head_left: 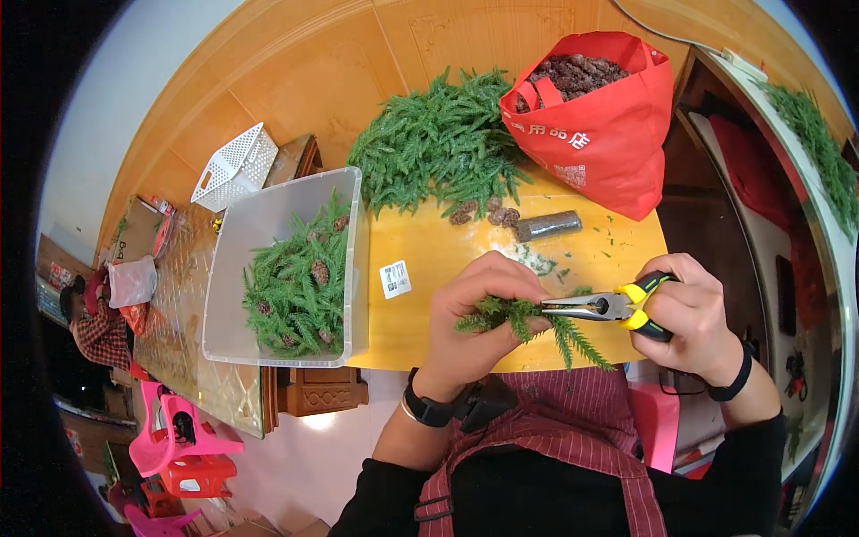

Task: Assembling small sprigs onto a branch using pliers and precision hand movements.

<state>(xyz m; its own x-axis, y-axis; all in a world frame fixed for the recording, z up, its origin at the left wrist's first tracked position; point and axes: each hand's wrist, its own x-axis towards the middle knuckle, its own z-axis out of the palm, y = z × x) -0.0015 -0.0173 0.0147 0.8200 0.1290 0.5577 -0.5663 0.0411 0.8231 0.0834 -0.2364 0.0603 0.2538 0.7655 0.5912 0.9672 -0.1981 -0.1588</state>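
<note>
My left hand (474, 327) is closed on a green artificial pine sprig (574, 342), holding it over the table's near edge. In my right hand (696, 315) is a pair of long-nose pliers (610, 307) with yellow and black handles. The pliers' jaws point left and reach the sprig beside my left fingertips. Whether they grip a stem or wire there is too small to tell. Behind my hands, several pinecones (494, 213) lie by a dark, plastic-wrapped cylindrical bundle (548, 225).
A clear plastic bin (355, 268) holding sprigs with pinecones stands at left. A pile of green sprigs (438, 139) and a red bag (591, 134) of pinecones fill the table's back. A white label (395, 279) lies beside the bin. A white basket (234, 166) and pink chair (174, 434) stand farther left.
</note>
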